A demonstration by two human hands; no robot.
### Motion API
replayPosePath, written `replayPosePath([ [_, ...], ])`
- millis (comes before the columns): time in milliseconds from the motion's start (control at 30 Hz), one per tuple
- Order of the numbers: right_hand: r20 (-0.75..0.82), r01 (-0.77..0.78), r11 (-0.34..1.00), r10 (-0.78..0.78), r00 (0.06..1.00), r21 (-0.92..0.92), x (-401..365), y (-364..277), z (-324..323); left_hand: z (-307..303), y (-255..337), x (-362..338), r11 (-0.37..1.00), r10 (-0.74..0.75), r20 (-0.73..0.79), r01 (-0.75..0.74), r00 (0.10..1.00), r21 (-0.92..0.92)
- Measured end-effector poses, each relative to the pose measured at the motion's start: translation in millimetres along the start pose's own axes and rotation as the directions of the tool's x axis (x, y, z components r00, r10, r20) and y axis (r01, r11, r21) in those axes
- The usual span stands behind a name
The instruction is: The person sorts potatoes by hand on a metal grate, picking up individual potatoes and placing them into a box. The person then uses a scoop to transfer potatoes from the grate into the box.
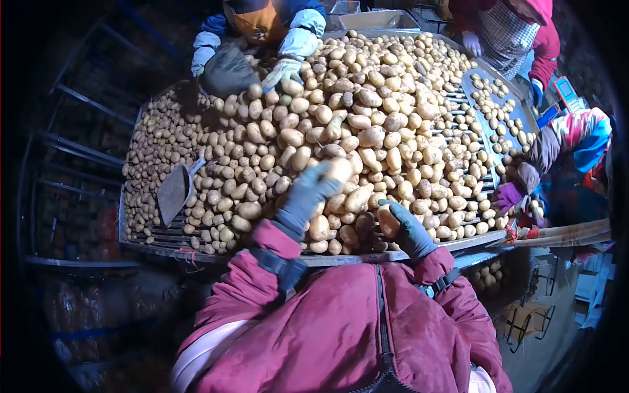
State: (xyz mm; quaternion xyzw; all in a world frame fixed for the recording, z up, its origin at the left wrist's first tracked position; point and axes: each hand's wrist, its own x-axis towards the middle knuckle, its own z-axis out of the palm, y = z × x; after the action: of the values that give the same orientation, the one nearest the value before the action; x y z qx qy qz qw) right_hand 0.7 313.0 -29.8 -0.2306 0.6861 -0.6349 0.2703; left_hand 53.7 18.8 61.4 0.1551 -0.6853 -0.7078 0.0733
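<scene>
My left hand [309, 195], in a dark grey-green glove, reaches over the near side of the potato heap [367, 118]. Its fingers are closed on a pale potato [339, 170], slightly blurred. Closer to my body, my right hand [411, 230] wears a similar glove and grips a brownish potato [388, 223] between thumb and fingers. Several loose potatoes lie between and around both hands, just inside the table's near rim [341, 259].
A metal scoop [175, 191] lies on the left among smaller potatoes. Across the heap, a co-worker's gloved hand [284, 75] touches potatoes. Two more people stand at the right, one with a purple glove [508, 196] near a grey chute [483, 108]. Slatted bars show under the potatoes.
</scene>
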Motion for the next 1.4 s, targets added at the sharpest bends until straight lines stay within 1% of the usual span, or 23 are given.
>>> replayPosePath([
  [33,0.059,0.246,0.914,-0.240,0.969,-0.323,5,0,0,26,10,-14,0.987,0.016,0.085,-0.030,0.996,0.157],
  [100,0.087,0.299,0.876,-0.287,0.954,-0.378,10,1,2,63,-31,-14,0.985,-0.165,0.229,0.170,0.959,-0.001],
  [133,0.065,-0.038,0.988,0.028,0.997,0.151,14,22,4,77,-22,-20,0.984,-0.059,0.218,0.020,0.974,0.179],
  [167,0.211,-0.367,0.697,0.303,0.929,0.616,15,25,7,87,-10,-26,0.927,0.046,0.228,-0.127,0.973,0.353],
  [233,0.198,-0.380,0.634,0.340,0.919,0.673,10,19,2,97,-12,-24,0.966,-0.046,0.276,-0.028,0.960,0.258],
  [300,0.156,-0.223,0.896,0.175,0.972,0.385,-2,4,-5,120,25,-39,0.696,0.018,0.373,-0.279,0.928,0.662],
  [333,0.089,-0.215,0.783,0.202,0.975,0.584,-2,1,1,128,24,-38,0.716,-0.015,0.402,-0.271,0.915,0.644],
  [367,0.069,-0.050,0.870,0.018,0.997,0.491,-5,-2,-4,136,22,-37,0.710,-0.017,0.414,-0.280,0.910,0.646],
  [433,0.206,-0.254,0.131,0.298,0.932,0.958,-20,-47,-19,148,19,-37,0.735,0.083,0.479,-0.379,0.874,0.563],
  [567,0.089,-0.171,0.253,0.306,0.948,0.952,-34,-2,-45,168,12,-29,0.933,-0.051,0.549,-0.157,0.834,0.324],
  [600,-0.019,-0.072,0.228,0.375,0.927,0.971,-37,6,-48,168,-3,-22,0.830,0.108,0.561,-0.385,0.820,0.404],
  [667,-0.142,0.008,0.342,0.369,0.919,0.940,-51,-23,-59,166,-10,-10,0.959,0.060,0.526,-0.196,0.849,0.207],
  [700,-0.190,0.028,0.381,0.395,0.899,0.924,-64,-23,-69,167,12,-8,0.928,-0.022,0.456,-0.151,0.890,0.339],
  [733,-0.181,0.064,0.301,0.377,0.908,0.951,-73,-22,-75,148,-20,17,0.711,0.219,0.593,-0.543,0.775,0.447],
  [767,-0.305,0.295,0.094,0.451,0.839,0.951,-73,8,-74,140,-15,29,0.520,0.260,0.602,-0.634,0.755,0.572],
  [800,-0.288,0.183,0.353,0.274,0.917,0.918,-92,35,-87,123,-44,53,0.267,0.319,0.683,-0.754,0.657,0.600],
  [900,-0.398,0.270,0.316,0.478,0.783,0.910,-118,19,-87,95,-79,93,-0.035,0.291,0.637,-0.658,0.714,0.753],
  [1033,-0.517,0.475,0.385,0.007,0.856,0.791,-161,11,-106,105,-53,74,0.012,0.237,0.641,-0.662,0.730,0.749],
  [1167,-0.682,0.602,0.432,0.043,0.730,0.672,-211,-55,-123,109,-47,67,-0.017,0.212,0.624,-0.636,0.752,0.772],
  [1233,-0.701,0.636,0.574,-0.145,0.698,0.515,-246,-83,-136,105,-53,70,-0.034,0.200,0.631,-0.638,0.750,0.769],
  [1267,-0.722,0.647,0.576,-0.136,0.678,0.499,-274,-46,-140,103,-55,71,-0.049,0.204,0.643,-0.648,0.738,0.760],
  [1333,-0.820,0.294,0.900,0.110,0.562,0.323,-348,49,-145,100,-57,73,-0.076,0.212,0.682,-0.684,0.700,0.726],
  [1400,-0.890,0.403,0.817,0.266,0.371,0.413,-382,51,-146,97,-58,76,-0.086,0.208,0.704,-0.704,0.679,0.705],
])
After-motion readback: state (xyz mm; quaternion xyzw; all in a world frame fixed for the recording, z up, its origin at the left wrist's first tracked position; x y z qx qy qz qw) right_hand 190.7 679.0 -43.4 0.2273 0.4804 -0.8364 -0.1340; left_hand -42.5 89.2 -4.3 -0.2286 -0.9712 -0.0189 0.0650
